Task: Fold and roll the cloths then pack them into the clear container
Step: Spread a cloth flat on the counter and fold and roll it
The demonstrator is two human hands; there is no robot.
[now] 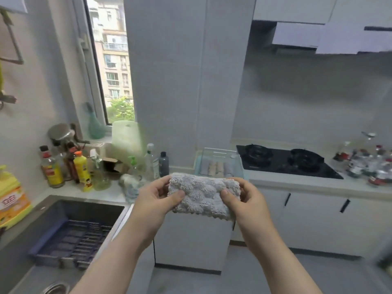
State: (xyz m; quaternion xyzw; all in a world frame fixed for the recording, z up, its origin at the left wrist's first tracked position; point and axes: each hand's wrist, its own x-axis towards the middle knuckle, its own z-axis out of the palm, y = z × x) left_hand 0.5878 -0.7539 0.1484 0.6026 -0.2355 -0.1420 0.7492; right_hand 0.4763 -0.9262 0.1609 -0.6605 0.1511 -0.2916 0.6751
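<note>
A grey fluffy cloth [202,194], folded into a thick rectangle, is held in the air in front of the counter. My left hand [156,197] grips its left end, thumb on top. My right hand [241,197] grips its right end the same way. Behind the cloth, on the counter, stands the clear container [220,154] with several rolled cloths [216,168] side by side in it. More crumpled cloth [130,186] lies on the counter to the left of my left hand.
Bottles [80,172] crowd the counter corner at the left, beside a cutting board [127,139]. A sink [70,228] with a dark rack lies at lower left. A black gas hob [284,161] and several jars [369,164] stand at the right.
</note>
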